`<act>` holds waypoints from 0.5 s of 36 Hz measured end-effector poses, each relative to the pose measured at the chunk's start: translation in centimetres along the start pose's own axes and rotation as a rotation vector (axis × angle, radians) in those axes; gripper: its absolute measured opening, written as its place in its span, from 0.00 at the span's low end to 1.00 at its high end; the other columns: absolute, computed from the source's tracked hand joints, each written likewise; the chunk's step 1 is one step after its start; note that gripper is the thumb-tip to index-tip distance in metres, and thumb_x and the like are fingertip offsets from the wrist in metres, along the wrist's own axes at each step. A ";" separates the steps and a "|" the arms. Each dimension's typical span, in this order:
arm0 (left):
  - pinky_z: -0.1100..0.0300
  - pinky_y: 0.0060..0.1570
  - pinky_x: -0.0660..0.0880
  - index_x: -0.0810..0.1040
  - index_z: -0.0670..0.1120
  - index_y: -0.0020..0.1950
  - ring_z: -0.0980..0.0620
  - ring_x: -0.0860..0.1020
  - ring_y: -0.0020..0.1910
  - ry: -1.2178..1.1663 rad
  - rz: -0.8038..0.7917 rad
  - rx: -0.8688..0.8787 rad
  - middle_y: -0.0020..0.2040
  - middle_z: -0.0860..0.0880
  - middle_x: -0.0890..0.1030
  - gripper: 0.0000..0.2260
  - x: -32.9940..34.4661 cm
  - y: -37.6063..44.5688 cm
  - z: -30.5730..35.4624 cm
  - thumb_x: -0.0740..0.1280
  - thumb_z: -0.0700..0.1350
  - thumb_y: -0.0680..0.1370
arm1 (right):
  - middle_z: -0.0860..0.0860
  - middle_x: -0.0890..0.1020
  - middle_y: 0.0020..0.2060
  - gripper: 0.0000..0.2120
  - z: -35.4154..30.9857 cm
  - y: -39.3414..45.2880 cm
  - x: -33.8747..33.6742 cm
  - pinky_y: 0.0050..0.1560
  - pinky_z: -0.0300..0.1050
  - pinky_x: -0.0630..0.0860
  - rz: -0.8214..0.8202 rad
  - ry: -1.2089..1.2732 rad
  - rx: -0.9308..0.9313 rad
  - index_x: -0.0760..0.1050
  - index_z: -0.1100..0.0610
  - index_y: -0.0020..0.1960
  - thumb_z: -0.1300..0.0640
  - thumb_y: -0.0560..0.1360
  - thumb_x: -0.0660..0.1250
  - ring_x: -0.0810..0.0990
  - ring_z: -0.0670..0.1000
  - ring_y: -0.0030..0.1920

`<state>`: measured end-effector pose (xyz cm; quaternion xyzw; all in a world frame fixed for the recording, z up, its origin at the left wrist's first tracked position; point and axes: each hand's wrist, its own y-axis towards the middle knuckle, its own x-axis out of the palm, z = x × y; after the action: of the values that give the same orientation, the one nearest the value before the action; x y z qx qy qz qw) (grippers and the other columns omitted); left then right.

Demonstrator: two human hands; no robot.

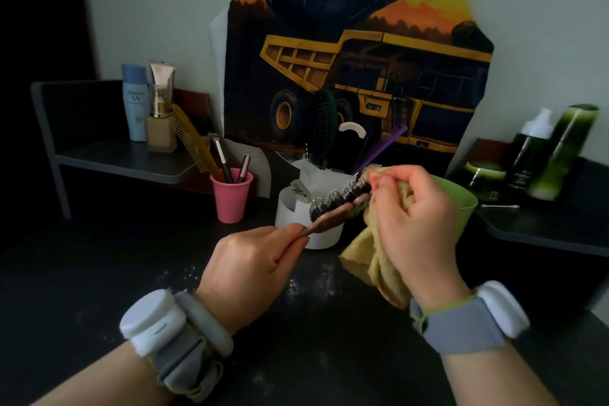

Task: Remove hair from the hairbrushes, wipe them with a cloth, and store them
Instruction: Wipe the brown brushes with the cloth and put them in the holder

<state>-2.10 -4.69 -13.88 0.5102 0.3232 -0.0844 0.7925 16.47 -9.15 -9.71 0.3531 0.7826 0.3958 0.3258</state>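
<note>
My left hand (250,260) grips the brown handle of a hairbrush (336,204) with black bristles, held tilted above the dark table. My right hand (418,224) holds a yellow cloth (379,260) bunched against the far tip of the brush head. Behind the brush stands a white holder (290,208) with a dark oval hairbrush (318,122), a purple comb (382,148) and a white-tipped item upright in it.
A pink cup (230,198) with makeup brushes stands left of the holder, a green bowl (461,204) right of it. Bottles and a yellow comb (189,138) sit on the left shelf; green bottles (560,152) on the right shelf. A truck picture leans on the wall.
</note>
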 end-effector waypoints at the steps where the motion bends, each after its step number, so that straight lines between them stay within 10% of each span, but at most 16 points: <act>1: 0.58 0.27 0.78 0.82 0.45 0.51 0.57 0.77 0.28 0.003 0.003 0.002 0.33 0.52 0.80 0.15 0.0 0.0 -0.1 0.59 0.50 0.78 | 0.45 0.78 0.35 0.04 0.0 0.0 0.1 0.31 0.29 0.71 -0.017 0.003 0.021 0.75 0.50 0.46 0.57 0.77 0.64 0.77 0.42 0.34; 18: 0.67 0.31 0.76 0.82 0.49 0.47 0.58 0.79 0.31 -0.240 0.050 -0.097 0.33 0.54 0.80 0.12 0.5 -0.3 -0.7 0.62 0.54 0.77 | 0.51 0.81 0.29 0.13 1.8 0.6 -0.2 0.37 0.54 0.79 -0.061 0.313 0.581 0.80 0.51 0.38 0.60 0.77 0.62 0.81 0.57 0.34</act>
<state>-2.16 -4.13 -14.53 0.4653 0.2168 -0.1093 0.8512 18.21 -8.34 -10.02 0.3426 0.9136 0.1955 0.0989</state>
